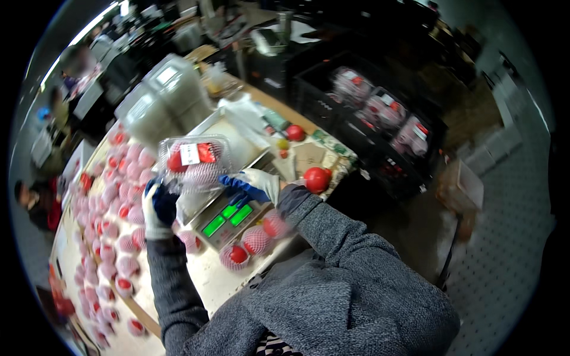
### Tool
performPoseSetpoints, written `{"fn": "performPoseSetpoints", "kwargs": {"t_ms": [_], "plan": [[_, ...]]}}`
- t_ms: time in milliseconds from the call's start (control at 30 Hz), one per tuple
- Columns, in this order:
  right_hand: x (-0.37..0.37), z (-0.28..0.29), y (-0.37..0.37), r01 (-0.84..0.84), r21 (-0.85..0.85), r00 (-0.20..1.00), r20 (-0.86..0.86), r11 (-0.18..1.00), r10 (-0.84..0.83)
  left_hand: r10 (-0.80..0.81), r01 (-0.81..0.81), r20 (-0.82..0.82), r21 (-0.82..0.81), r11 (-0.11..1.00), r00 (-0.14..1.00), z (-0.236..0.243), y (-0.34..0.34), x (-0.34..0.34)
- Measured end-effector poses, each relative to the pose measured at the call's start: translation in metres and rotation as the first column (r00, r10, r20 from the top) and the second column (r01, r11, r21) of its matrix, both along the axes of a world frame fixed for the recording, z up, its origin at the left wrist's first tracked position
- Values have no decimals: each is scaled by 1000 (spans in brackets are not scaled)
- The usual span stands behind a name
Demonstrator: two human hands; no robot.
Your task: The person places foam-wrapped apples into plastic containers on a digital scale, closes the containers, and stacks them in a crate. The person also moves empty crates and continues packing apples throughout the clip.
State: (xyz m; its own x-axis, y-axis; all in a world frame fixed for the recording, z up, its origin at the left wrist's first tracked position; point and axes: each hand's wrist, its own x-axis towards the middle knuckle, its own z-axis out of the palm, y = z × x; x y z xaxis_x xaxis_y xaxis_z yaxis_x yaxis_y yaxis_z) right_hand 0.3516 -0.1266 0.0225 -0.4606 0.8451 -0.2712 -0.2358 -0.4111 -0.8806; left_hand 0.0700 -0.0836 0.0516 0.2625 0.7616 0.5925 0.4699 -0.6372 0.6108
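Note:
My left hand, in a white-and-blue glove, grips the lower left of a clear clamshell holding netted red fruit, with a label on its lid. My right hand, gloved alike, has extended, parted fingers at the clamshell's lower right corner, above a scale with green displays. Several fruits in pink foam nets lie beside the scale; many more spread over the left of the pale table. Two bare red fruits sit to the right.
Stacked clear containers stand behind. A black crate of packed clamshells is at the back right, a plastic bin farther right. Other people are along the left, beyond the table.

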Motion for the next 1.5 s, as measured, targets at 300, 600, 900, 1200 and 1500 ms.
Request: {"fn": "performPoseSetpoints", "kwargs": {"t_ms": [300,600,900,1200,1500], "plan": [[135,12,-64,507,834,525,-99,217,-846,-390,531,428,-284,799,816,91,-95,165],[332,89,-75,907,421,81,-233,-26,-969,-279,383,282,-442,811,918,50,-100,168],[487,16,59,637,496,592,176,590,-787,146,52,238,-666,744,960,12,-130,141],[521,-78,144,592,268,623,447,760,-642,351,-133,180,-697,705,919,17,-147,139],[400,81,210,120,750,53,649,650,-759,754,-693,-47,-435,575,655,-47,-213,48]]}}
